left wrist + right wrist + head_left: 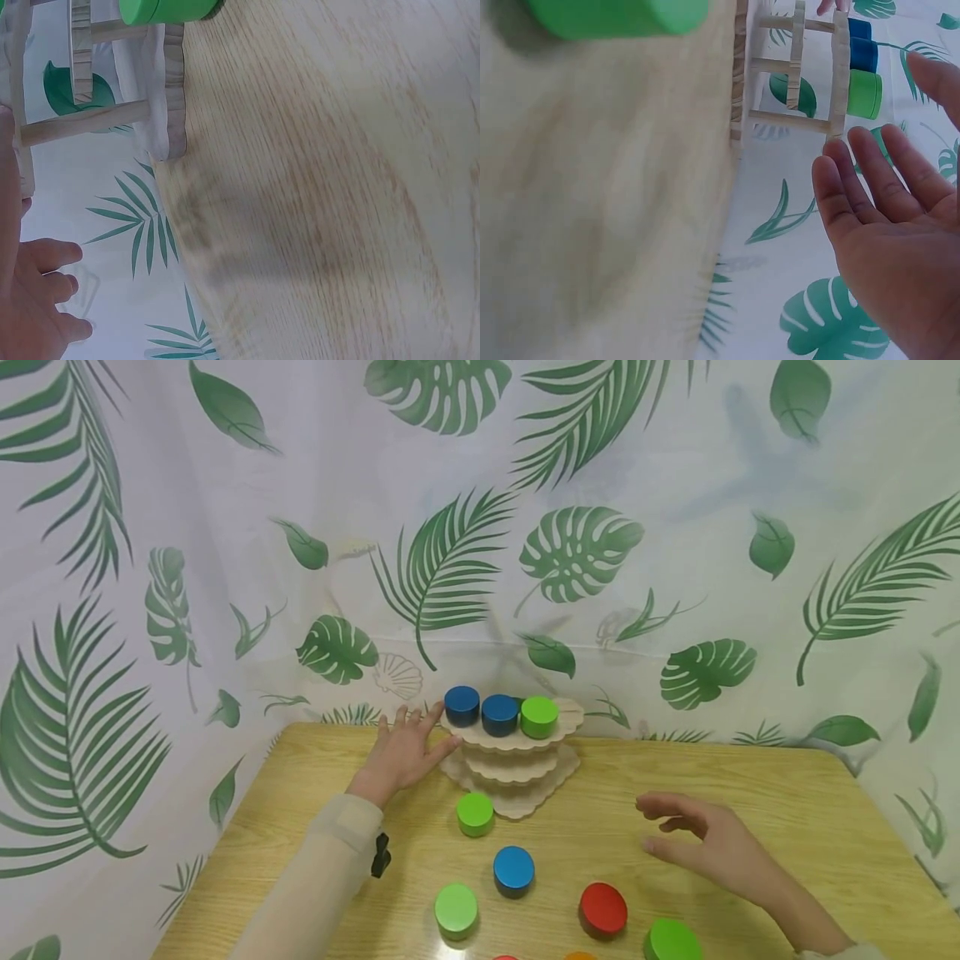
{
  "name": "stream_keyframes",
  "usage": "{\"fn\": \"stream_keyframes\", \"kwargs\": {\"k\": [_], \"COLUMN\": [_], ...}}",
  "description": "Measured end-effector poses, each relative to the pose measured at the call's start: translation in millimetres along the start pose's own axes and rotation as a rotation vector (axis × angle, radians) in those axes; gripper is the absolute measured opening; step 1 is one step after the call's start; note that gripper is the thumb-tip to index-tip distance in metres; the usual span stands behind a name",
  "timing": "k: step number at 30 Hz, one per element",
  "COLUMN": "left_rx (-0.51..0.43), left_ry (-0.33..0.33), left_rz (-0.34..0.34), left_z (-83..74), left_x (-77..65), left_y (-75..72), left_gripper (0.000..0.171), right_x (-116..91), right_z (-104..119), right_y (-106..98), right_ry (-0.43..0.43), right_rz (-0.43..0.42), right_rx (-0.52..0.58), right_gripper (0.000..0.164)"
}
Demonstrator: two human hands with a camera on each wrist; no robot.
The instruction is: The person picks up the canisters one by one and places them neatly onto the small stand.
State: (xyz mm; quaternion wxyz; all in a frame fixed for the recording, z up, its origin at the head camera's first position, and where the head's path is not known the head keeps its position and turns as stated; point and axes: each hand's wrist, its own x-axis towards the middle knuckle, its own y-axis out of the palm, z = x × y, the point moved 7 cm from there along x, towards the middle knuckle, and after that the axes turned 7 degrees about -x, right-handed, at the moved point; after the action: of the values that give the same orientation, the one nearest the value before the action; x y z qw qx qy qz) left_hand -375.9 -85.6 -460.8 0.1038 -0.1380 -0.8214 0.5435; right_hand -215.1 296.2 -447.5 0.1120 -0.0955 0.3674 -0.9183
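A three-tiered wooden stand point(517, 768) with scalloped edges stands at the back of the table. My left hand point(405, 752) is at its left end; thumb and index finger hold the top tier's edge, the other fingers spread. On the top tier sit a blue cylinder point(462, 707), a second blue cylinder point(499, 716) and a green cylinder point(539, 717), side by side. My right hand point(712, 843) hovers right of the stand, holding nothing. In the right wrist view its palm point(900, 255) shows, with the fingers extended and slightly bent.
In front of the stand lie a green cylinder point(475, 814), a blue one point(513, 871), a light green one point(456, 911), a red one point(603, 909) and another green one point(672, 941). Red and orange tops show at the bottom edge. A leaf-patterned cloth point(480, 610) hangs behind the wooden table point(315, 793).
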Motion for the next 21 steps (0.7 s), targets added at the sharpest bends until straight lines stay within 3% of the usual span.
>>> {"fn": "stream_keyframes", "kwargs": {"k": [7,14,21], "left_rx": [0.011,0.015,0.027], "left_ry": [0.006,0.0,-0.009], "left_rz": [-0.007,0.006,0.007], "left_z": [0.1,0.3,0.8], "left_x": [0.2,0.1,1.7], "left_y": [0.4,2.6,1.3], "left_gripper": [0.083,0.083,0.083], "right_x": [-30.6,-58.1,-80.1], "right_z": [-11.8,-32.0,-53.4], "right_y": [6.6,15.4,23.6], "right_ry": [0.121,0.252,0.346], "right_rz": [0.056,0.164,0.256], "right_rx": [0.021,0.006,0.12], "right_gripper": [0.045,0.052,0.059]}}
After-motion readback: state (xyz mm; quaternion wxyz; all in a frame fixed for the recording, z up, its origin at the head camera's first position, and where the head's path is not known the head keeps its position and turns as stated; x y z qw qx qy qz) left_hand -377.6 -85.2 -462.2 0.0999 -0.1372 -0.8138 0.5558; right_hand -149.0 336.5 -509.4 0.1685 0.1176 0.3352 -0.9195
